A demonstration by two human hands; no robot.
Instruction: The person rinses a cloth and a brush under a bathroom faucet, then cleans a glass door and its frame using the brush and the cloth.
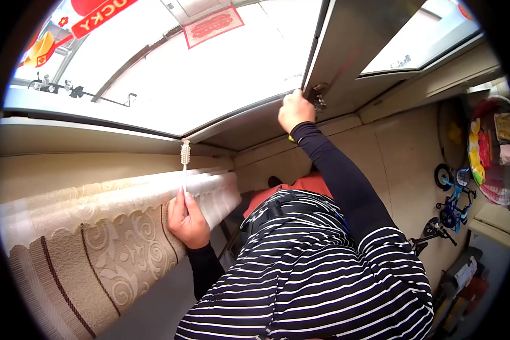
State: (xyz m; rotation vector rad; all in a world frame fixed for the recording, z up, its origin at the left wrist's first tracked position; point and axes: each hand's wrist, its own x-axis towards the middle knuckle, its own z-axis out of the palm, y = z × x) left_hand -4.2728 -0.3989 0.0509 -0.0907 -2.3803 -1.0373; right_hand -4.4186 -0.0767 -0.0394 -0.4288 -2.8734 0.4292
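My left hand (pixel 188 219) pinches the thin white handle of a small brush (pixel 185 156) between thumb and fingers. The brush stands upright, its bristled head at the lower corner of the window frame (pixel 85 126). My right hand (pixel 296 113) is closed at the edge of the door (pixel 345 62), just left of the metal handle and lock (pixel 319 97). What its fingers hold, if anything, is hidden. Both forearms wear dark sleeves.
A lace-edged patterned cloth (pixel 124 249) lies along the left, below the window. A red sign (pixel 213 26) hangs on the glass. At the right are a blue child's bicycle (pixel 452 204), a round basket (pixel 496 147) and a dark box (pixel 462 275).
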